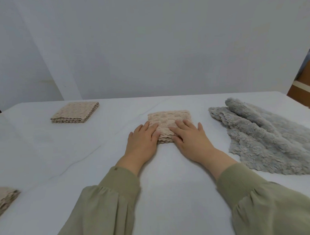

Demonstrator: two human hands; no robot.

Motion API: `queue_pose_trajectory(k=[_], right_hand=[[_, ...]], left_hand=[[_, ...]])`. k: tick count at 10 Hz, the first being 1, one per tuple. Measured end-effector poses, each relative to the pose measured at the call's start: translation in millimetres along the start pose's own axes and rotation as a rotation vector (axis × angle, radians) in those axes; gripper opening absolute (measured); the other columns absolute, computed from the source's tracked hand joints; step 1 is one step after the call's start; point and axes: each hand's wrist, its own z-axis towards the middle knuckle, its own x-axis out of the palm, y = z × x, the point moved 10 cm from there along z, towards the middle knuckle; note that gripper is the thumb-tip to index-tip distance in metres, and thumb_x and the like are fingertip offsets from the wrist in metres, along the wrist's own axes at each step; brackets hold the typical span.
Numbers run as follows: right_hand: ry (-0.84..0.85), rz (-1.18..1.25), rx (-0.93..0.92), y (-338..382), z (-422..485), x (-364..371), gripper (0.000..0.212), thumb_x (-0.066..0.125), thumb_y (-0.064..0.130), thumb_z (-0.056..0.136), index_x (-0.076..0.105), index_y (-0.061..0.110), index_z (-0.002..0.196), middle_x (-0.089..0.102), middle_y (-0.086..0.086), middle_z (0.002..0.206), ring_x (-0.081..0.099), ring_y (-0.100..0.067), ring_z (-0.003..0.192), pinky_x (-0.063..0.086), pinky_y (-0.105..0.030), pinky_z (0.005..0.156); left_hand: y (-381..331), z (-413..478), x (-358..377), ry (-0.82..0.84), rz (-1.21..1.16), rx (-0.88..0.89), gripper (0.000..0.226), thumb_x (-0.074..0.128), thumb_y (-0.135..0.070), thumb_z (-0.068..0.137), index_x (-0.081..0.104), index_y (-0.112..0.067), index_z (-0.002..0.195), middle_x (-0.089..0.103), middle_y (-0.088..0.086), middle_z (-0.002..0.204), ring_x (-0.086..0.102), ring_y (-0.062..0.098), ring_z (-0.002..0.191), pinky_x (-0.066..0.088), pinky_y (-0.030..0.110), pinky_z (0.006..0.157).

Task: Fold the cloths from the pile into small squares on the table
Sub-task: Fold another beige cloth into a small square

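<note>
A beige textured cloth (pixel 168 119), folded into a small thick square, lies at the middle of the white table (pixel 171 178). My left hand (pixel 142 141) rests flat with its fingertips on the cloth's near left corner. My right hand (pixel 188 136) lies flat on the near right part, fingers spread over the top layer. Neither hand grips the cloth; both press down on it. A grey fluffy cloth (pixel 265 137) lies loose and crumpled to the right, apart from my right hand.
A folded beige square (pixel 75 112) sits at the far left of the table. Another folded beige stack (pixel 4 199) shows at the near left edge. A wall stands right behind the table. Brown furniture (pixel 305 86) is at the far right.
</note>
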Motion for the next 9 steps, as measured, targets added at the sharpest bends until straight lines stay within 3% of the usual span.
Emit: queue_pose_trajectory(k=[1, 4, 6, 7, 8, 9], right_hand=[[0.015, -0.081, 0.096, -18.2, 11.8, 2.3, 0.045, 0.026, 0.039, 0.101, 0.028, 0.033, 0.145, 0.018, 0.005, 0.157, 0.008, -0.019, 0.146, 0.000, -0.058, 0.112], [0.027, -0.144, 0.331, -70.1, 57.3, 6.7, 0.047, 0.022, 0.033, 0.102, 0.020, 0.030, 0.148, 0.012, -0.001, 0.159, 0.004, -0.027, 0.146, 0.000, -0.062, 0.111], [0.022, -0.155, 0.395, -92.1, 79.8, 5.3, 0.048, 0.025, 0.026, 0.102, 0.017, 0.032, 0.148, 0.008, -0.001, 0.159, -0.001, -0.030, 0.146, -0.003, -0.062, 0.111], [-0.023, -0.182, 0.404, -93.8, 81.6, -0.6, 0.049, 0.025, 0.028, 0.101, 0.016, 0.031, 0.149, 0.005, -0.005, 0.159, -0.003, -0.032, 0.146, -0.003, -0.061, 0.112], [-0.053, -0.149, 0.289, -68.5, 79.9, -0.4, 0.052, 0.024, 0.040, 0.100, 0.012, 0.030, 0.150, 0.002, -0.007, 0.159, -0.001, -0.030, 0.146, -0.001, -0.059, 0.112], [0.022, -0.115, 0.198, -44.0, 76.6, 14.5, 0.057, 0.023, 0.052, 0.097, 0.011, 0.033, 0.150, -0.002, -0.004, 0.160, -0.003, -0.029, 0.146, -0.002, -0.058, 0.112]], left_hand=[[4.3, 5.6, -3.1, -0.049, -0.063, -0.078, 0.051, 0.017, -0.043, 0.100, 0.031, -0.025, 0.146, 0.039, -0.002, 0.148, 0.030, 0.022, 0.137, 0.023, 0.046, 0.112], [4.6, 6.7, 14.5, 0.118, 0.158, -0.083, 0.054, 0.019, -0.046, 0.098, 0.017, -0.028, 0.149, 0.006, 0.001, 0.159, 0.000, 0.022, 0.146, 0.004, 0.046, 0.117], [4.7, 8.4, 13.3, 0.117, 0.164, -0.083, 0.054, 0.019, -0.046, 0.098, 0.015, -0.028, 0.150, 0.005, 0.000, 0.160, -0.001, 0.021, 0.146, 0.003, 0.046, 0.117], [4.9, 8.3, 12.3, 0.112, 0.154, -0.085, 0.054, 0.020, -0.046, 0.098, 0.016, -0.028, 0.149, 0.006, 0.000, 0.160, 0.000, 0.021, 0.146, 0.004, 0.046, 0.117], [4.9, 7.6, 11.9, 0.113, 0.142, -0.088, 0.054, 0.021, -0.046, 0.098, 0.017, -0.029, 0.149, 0.006, -0.001, 0.159, 0.000, 0.020, 0.146, 0.003, 0.045, 0.117], [4.7, 8.3, 11.8, 0.111, 0.144, -0.090, 0.055, 0.022, -0.047, 0.098, 0.017, -0.029, 0.149, 0.006, -0.001, 0.159, 0.001, 0.020, 0.146, 0.004, 0.045, 0.117]])
